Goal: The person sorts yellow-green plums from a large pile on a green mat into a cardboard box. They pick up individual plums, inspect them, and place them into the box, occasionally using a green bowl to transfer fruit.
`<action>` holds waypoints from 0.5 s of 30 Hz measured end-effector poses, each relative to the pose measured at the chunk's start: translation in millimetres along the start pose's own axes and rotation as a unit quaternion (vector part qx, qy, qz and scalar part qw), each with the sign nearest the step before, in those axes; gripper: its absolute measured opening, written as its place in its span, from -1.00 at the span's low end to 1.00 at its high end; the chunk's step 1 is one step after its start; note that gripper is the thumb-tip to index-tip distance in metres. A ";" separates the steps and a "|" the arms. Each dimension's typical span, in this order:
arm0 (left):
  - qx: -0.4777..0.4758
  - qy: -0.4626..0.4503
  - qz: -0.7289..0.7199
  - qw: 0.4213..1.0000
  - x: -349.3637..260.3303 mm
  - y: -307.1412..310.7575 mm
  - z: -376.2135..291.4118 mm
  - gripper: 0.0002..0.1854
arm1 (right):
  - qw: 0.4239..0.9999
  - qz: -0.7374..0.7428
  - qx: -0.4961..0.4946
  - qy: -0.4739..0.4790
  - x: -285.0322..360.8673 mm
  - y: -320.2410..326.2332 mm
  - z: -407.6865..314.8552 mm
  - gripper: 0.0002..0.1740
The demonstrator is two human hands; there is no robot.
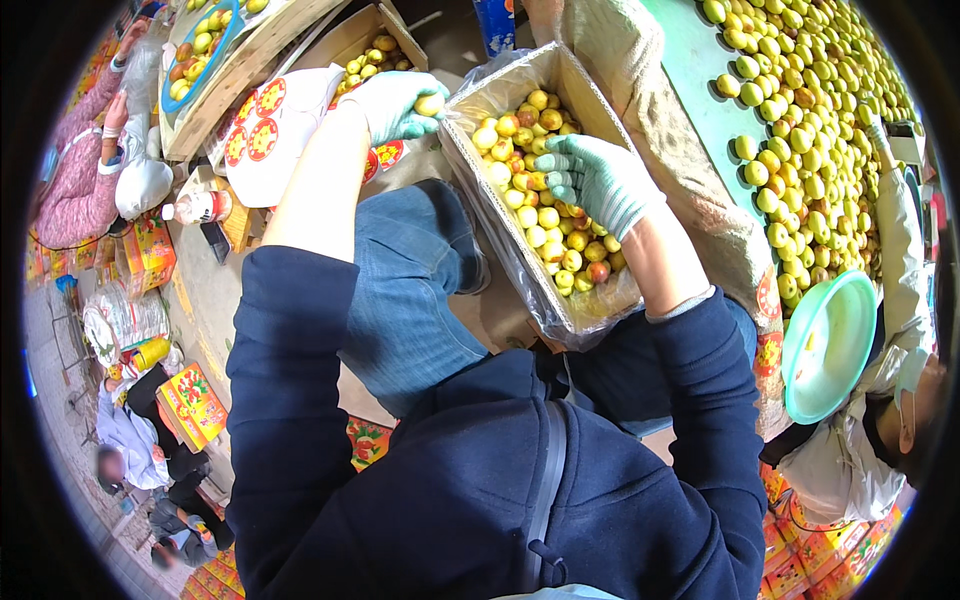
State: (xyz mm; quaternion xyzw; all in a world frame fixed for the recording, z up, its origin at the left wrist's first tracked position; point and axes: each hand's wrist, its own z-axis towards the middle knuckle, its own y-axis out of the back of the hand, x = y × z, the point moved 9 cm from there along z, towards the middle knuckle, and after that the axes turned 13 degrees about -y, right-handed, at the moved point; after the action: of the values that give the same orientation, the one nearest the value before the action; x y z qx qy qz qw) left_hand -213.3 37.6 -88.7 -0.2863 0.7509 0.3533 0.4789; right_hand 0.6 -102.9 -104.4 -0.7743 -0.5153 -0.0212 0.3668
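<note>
My left hand [391, 107], in a pale green knit work glove, grips one yellow-green jujube [429, 104] between thumb and fingers. It is just left of a cardboard box [613, 120] lined with clear plastic. Inside that box lies a heap of jujubes [551, 217], yellow-green with reddish-brown patches. My right hand [596, 178], gloved the same way, is over the heap with bent fingers apart. No fruit shows in it, though its palm side is hidden.
A second cardboard box [334, 45] with jujubes stands beyond my left hand, beside white sheets [281, 135] with red round stickers. On the right, a green-topped table [686, 45] carries many jujubes and a mint-green basin [829, 349]. A co-worker's sleeve [904, 255] reaches over it.
</note>
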 end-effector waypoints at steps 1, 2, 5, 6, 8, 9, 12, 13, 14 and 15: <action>0.003 -0.064 0.053 0.997 9.8 13.4 9.3 -0.69 | 1.000 0.000 -0.005 0.002 0.5 1.1 -0.9 -0.72; -0.008 -0.124 0.114 0.986 19.2 31.3 11.2 -0.68 | 1.000 -0.003 -0.003 0.001 0.0 -1.7 0.1 -0.73; -0.145 0.021 -0.037 0.988 28.0 49.7 4.2 -0.66 | 1.000 0.002 -0.004 0.003 1.0 4.9 2.1 -0.73; -0.240 0.130 -0.166 0.948 15.2 43.1 -18.4 -0.66 | 1.000 0.003 -0.003 0.003 1.1 5.7 2.5 -0.73; -0.248 0.141 -0.215 0.934 33.7 45.6 -10.5 -0.66 | 1.000 0.010 -0.005 0.002 1.1 7.0 2.9 -0.73; -0.253 0.145 -0.239 0.926 37.2 47.0 -10.8 -0.66 | 1.000 0.011 -0.004 0.001 0.9 5.8 3.1 -0.73; -0.233 0.145 -0.247 0.929 37.7 48.6 -11.1 -0.68 | 1.000 0.009 -0.007 0.000 0.3 4.2 2.9 -0.74; -0.235 0.145 -0.229 0.934 36.2 49.0 -11.3 -0.68 | 1.000 0.008 -0.008 0.000 0.2 3.9 2.8 -0.73; -0.236 0.145 -0.210 0.938 34.3 48.6 -11.9 -0.69 | 1.000 0.006 -0.007 0.001 -0.3 3.4 2.9 -0.72; -0.236 0.145 -0.192 0.942 29.3 46.0 -12.1 -0.69 | 1.000 0.005 -0.008 0.002 0.1 3.9 2.5 -0.71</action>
State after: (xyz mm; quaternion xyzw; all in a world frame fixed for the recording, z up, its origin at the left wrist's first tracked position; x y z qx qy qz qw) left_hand -265.9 52.1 -100.4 -0.5778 0.6379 0.3768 0.3425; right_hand 3.0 -102.1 -108.3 -0.7797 -0.5102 -0.0252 0.3620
